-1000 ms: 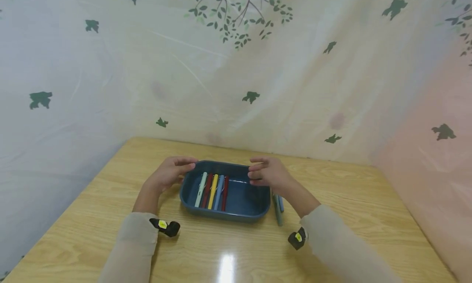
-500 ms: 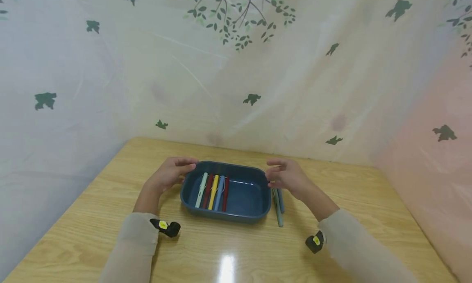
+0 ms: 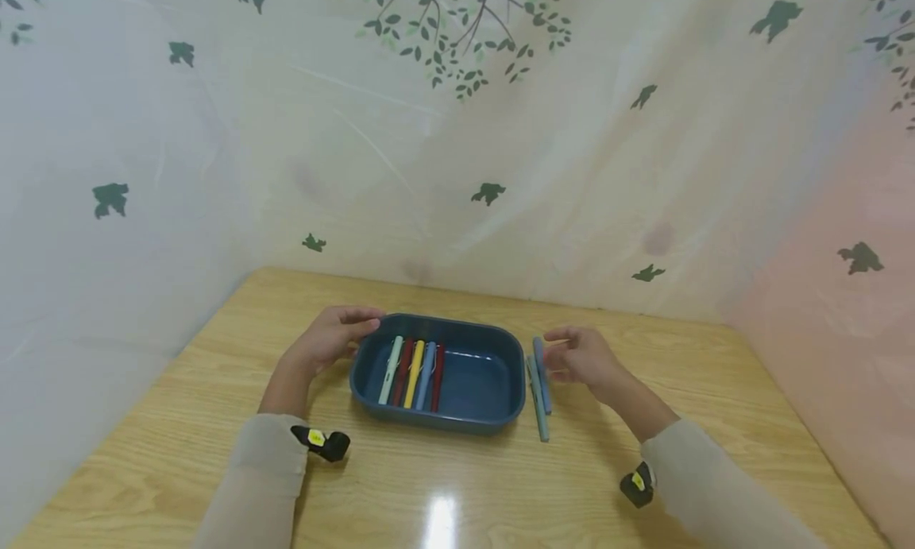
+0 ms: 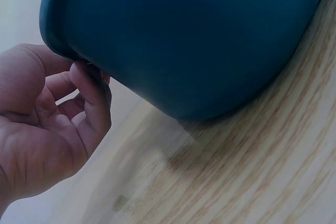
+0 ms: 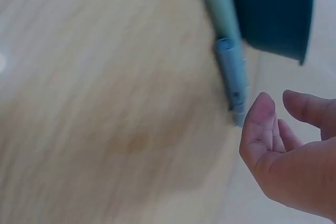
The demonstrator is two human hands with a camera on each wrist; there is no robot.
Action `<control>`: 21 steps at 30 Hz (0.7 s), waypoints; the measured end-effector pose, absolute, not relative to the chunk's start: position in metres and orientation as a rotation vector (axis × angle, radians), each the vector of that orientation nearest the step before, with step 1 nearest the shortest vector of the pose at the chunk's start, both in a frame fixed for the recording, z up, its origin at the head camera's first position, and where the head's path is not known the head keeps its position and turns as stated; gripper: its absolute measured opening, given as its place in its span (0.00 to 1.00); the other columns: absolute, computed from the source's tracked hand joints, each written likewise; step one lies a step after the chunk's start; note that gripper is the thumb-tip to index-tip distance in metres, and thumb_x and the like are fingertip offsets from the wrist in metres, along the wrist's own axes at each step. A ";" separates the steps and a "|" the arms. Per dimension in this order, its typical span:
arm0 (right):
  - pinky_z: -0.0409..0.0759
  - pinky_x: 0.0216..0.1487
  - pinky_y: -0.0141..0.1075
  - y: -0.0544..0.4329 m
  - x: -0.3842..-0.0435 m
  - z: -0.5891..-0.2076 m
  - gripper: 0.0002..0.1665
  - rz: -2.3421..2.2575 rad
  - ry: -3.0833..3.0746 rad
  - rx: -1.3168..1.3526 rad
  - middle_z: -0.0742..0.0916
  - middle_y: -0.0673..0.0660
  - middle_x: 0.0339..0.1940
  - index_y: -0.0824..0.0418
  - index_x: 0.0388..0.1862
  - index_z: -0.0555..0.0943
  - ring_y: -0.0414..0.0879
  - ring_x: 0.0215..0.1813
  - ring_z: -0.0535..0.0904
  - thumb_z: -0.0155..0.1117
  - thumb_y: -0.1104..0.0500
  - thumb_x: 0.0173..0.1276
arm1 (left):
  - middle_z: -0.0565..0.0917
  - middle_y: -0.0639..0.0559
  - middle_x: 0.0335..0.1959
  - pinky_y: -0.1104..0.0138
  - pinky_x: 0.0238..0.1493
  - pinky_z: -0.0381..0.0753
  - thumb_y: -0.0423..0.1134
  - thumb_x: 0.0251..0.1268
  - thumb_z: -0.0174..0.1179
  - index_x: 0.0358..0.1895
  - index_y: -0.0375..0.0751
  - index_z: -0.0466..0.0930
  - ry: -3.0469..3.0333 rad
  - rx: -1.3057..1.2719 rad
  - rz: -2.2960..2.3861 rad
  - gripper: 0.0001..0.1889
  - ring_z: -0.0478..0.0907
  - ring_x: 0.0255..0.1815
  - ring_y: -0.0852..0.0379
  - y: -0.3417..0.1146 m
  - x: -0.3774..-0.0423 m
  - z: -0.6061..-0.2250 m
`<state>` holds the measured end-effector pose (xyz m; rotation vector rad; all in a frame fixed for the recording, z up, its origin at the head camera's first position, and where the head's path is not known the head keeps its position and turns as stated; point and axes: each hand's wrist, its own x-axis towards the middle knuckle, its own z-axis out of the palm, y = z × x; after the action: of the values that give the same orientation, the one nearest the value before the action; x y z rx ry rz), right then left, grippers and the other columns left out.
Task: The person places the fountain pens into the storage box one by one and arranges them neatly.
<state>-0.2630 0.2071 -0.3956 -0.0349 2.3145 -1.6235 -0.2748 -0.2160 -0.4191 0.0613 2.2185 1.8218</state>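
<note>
A dark blue rounded plastic box (image 3: 482,386) sits on the table, its left end gripped at the rim by my left hand (image 3: 327,338). In the left wrist view, the fingers of my left hand (image 4: 50,124) curl in under the lip of the box (image 4: 184,45). Inside, side by side, lie a pale green pen (image 3: 390,370), a red pen (image 3: 403,373), a yellow pen (image 3: 413,374), a blue pen (image 3: 425,374) and a dark red pen (image 3: 438,378). My right hand (image 3: 584,362), empty with loosely bent fingers, hovers beside another blue pen (image 3: 546,394) outside the box.
A grey-green pen (image 3: 539,406) lies against that blue pen, close to the box's right end. The wooden table (image 3: 357,493) runs back to a hanging cloth (image 3: 400,175) printed with birds and leaves.
My right hand has moved right and slightly towards me, from over the box's right end to beyond the two loose pens, uncovering them. My left hand stays on the rim.
</note>
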 end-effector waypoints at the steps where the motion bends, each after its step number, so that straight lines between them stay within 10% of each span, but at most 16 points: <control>1: 0.84 0.52 0.50 0.209 -0.262 -0.398 0.24 -1.606 2.328 -0.029 0.84 0.73 0.55 0.75 0.68 0.69 0.56 0.50 0.85 0.55 0.72 0.75 | 0.81 0.39 0.61 0.60 0.47 0.82 0.43 0.78 0.59 0.67 0.36 0.76 2.219 0.061 1.823 0.22 0.80 0.50 0.51 -0.216 -0.275 -0.419; 21: 0.83 0.35 0.39 0.208 -0.260 -0.420 0.27 -1.445 2.431 0.043 0.87 0.63 0.46 0.75 0.66 0.69 0.45 0.37 0.82 0.62 0.71 0.69 | 0.82 0.42 0.60 0.58 0.51 0.82 0.45 0.77 0.60 0.66 0.38 0.78 2.227 0.021 1.807 0.21 0.81 0.53 0.49 -0.217 -0.278 -0.423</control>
<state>-0.2595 0.2076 -0.4195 0.0430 2.4310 -1.4450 -0.2777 -0.2166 -0.4226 0.0212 2.2272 1.8066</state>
